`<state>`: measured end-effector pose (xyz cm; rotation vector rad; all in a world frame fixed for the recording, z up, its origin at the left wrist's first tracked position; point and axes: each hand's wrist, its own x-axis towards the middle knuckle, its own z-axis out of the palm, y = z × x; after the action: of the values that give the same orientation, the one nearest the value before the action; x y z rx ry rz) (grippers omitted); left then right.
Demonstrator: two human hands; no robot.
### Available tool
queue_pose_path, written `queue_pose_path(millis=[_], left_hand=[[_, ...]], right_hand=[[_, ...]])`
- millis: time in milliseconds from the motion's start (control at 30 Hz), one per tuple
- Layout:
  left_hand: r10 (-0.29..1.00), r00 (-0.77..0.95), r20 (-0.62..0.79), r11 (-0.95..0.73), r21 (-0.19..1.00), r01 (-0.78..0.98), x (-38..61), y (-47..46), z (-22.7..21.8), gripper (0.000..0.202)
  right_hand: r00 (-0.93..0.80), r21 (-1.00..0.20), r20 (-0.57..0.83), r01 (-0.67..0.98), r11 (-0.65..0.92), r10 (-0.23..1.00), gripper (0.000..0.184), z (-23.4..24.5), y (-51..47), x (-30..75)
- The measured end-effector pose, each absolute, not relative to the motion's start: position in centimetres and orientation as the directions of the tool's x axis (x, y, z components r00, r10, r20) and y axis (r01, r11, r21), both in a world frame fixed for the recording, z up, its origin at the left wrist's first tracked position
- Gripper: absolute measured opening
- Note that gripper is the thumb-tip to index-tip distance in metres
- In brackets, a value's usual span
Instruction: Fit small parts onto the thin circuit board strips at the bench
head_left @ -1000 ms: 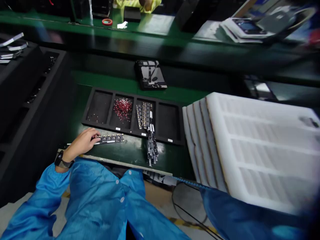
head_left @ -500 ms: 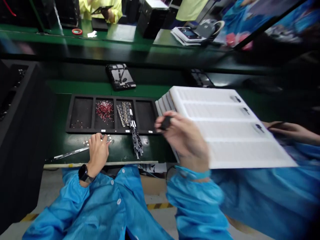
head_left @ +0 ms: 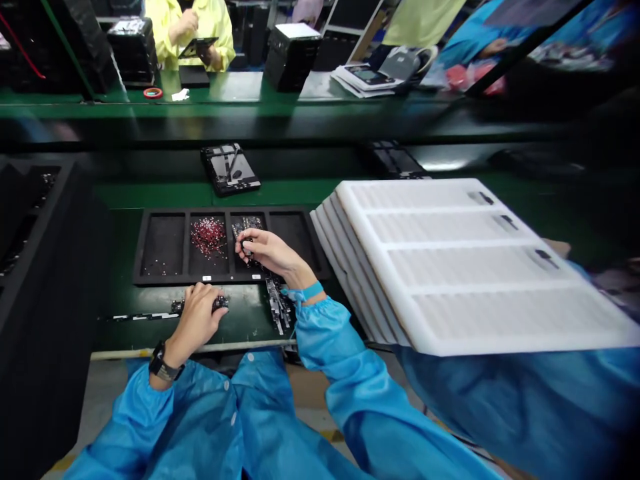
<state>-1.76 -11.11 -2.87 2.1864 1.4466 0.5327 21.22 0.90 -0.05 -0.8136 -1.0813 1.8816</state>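
Observation:
My left hand [head_left: 197,315], a watch on its wrist, is closed over a narrow circuit board [head_left: 220,303] on the green bench, near its front edge. From the board a thin black-and-white flex strip [head_left: 145,317] runs left. My right hand [head_left: 273,253] pinches a small black part [head_left: 247,245], its kind not clear, above the third compartment of a black foam tray [head_left: 233,279]. Circuit boards [head_left: 245,225] lie in that compartment, partly hidden by the hand. Their flex strips [head_left: 279,307] hang over the tray's front onto the bench. Small red and silver pieces [head_left: 209,237] fill the second compartment.
Stacked white foam trays [head_left: 480,260] stand close on the right, with a few black parts in the top one. A black foam box [head_left: 45,280] borders the left. Behind the tray lies an opened device [head_left: 231,169]. A person in yellow [head_left: 193,33] sits across the bench.
My right hand has moved left from the white trays to the black tray, still pinching the small black part. My left hand stays on the circuit board. The view has shifted slightly.

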Motion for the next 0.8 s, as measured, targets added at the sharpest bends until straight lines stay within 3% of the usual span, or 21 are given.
queue_pose_path(millis=[233,333,433,567,800], left_hand=[[0.869,0.473,0.142,-0.484,0.437,0.758,-1.8,-11.3,-3.2,0.008],[0.852,0.481,0.205,-0.520,0.436,0.735,-1.8,-11.4,-3.3,0.008],[0.858,0.452,0.244,-0.509,0.527,0.681,-2.0,-11.6,-2.8,0.012],[0.912,0.340,0.231,-0.391,0.740,0.547,-2.6,-11.5,0.4,0.012],[0.994,0.110,0.006,-0.041,0.947,0.319,-3.5,-10.1,7.9,0.014]], right_hand=[[-0.445,-0.930,-0.125,-0.259,-0.261,0.887,0.038,-0.8,0.6,21.7],[-0.392,-0.952,-0.117,-0.218,-0.216,0.912,0.034,-0.8,0.5,21.7],[-0.362,-0.972,-0.097,-0.166,-0.166,0.927,0.029,-0.8,0.4,21.5],[-0.350,-0.987,-0.064,-0.114,-0.110,0.935,0.027,-0.5,0.3,21.2],[-0.323,-0.992,-0.033,-0.101,-0.070,0.946,0.030,0.0,-0.1,21.2]])
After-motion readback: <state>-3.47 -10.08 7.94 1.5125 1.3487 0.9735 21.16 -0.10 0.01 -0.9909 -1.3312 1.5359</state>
